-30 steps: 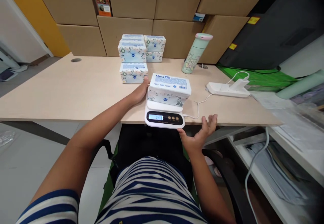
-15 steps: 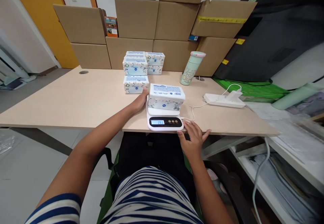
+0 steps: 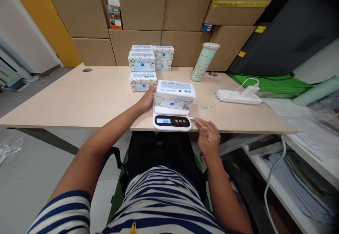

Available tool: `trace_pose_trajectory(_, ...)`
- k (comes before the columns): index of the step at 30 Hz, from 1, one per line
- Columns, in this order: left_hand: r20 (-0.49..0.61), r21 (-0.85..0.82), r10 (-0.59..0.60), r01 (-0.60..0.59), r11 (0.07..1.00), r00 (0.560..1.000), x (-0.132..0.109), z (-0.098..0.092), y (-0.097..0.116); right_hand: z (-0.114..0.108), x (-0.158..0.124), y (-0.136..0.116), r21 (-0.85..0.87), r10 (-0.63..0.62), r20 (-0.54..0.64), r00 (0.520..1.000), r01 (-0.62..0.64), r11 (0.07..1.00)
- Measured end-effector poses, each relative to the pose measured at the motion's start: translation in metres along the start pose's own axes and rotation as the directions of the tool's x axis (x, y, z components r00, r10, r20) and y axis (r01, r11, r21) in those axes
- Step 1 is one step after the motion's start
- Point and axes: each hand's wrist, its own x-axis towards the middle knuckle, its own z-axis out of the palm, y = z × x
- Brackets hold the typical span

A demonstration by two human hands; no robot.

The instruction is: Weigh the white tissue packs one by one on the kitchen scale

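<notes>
A white kitchen scale (image 3: 172, 128) with a lit display lies at the table's front edge, and a white floral tissue pack (image 3: 174, 95) rests on it. My left hand (image 3: 146, 100) is at the scale's left side, its visible fingers stretched out between the scale and the stacked tissue packs (image 3: 142, 85); some fingers are hidden. Right of the scale, my right hand (image 3: 208, 135) has its fingers drawn together, the index fingertip by the white cable (image 3: 206, 113) where it meets the scale. Whether it grips the cable cannot be made out.
A green tumbler (image 3: 204, 63) stands behind the scale. To the right lies a white power strip (image 3: 239, 97) with an adapter plugged in. Cardboard boxes (image 3: 140, 45) line the table's back. A dark bulky case (image 3: 265, 50) is at the back right.
My right hand has gone from spread fingers to fingers drawn together beside the cable. The display digits differ, now lower. My left hand stays beside the scale; the view has tilted down slightly.
</notes>
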Motion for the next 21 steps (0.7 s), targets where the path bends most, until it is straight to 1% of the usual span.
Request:
trace_pose_trajectory(4, -0.068, 0.036, 0.0, 0.002, 0.999, 0.998, 0.002, -0.005, -0.004, -0.006, 0.016, -0.02, 0.126, -0.033, -0.076, 0.997, 0.043, 0.991)
trace_pose_trajectory(6, -0.097, 0.04, 0.001, 0.003, 0.999, 0.995, 0.002, -0.006, -0.005, -0.003, 0.021, -0.03, 0.159, -0.035, -0.045, 0.998, 0.041, 0.986)
trace_pose_trajectory(8, -0.129, 0.055, -0.01, 0.017, 0.998, 0.992, 0.001, -0.006, -0.005, 0.004, 0.025, -0.036, 0.147, -0.009, 0.014, 1.0, 0.006, 0.989)
trace_pose_trajectory(10, -0.165, 0.079, -0.03, 0.043, 0.996, 0.986, 0.001, -0.005, -0.004, 0.013, 0.029, -0.038, 0.107, 0.029, 0.046, 0.998, -0.034, 0.994)
trace_pose_trajectory(14, -0.209, 0.086, -0.046, 0.065, 0.994, 0.977, 0.0, -0.003, -0.002, 0.026, 0.034, -0.036, 0.073, 0.087, 0.05, 0.995, -0.091, 0.993)
trace_pose_trajectory(19, -0.227, 0.045, -0.046, 0.058, 0.997, 0.973, -0.002, -0.002, 0.002, 0.031, 0.037, -0.031, 0.155, 0.181, -0.011, 0.983, -0.177, 0.972)
trace_pose_trajectory(21, -0.226, 0.037, -0.056, 0.066, 0.997, 0.973, -0.003, -0.001, 0.003, 0.034, 0.039, -0.028, 0.237, 0.245, 0.029, 0.969, -0.245, 0.94)
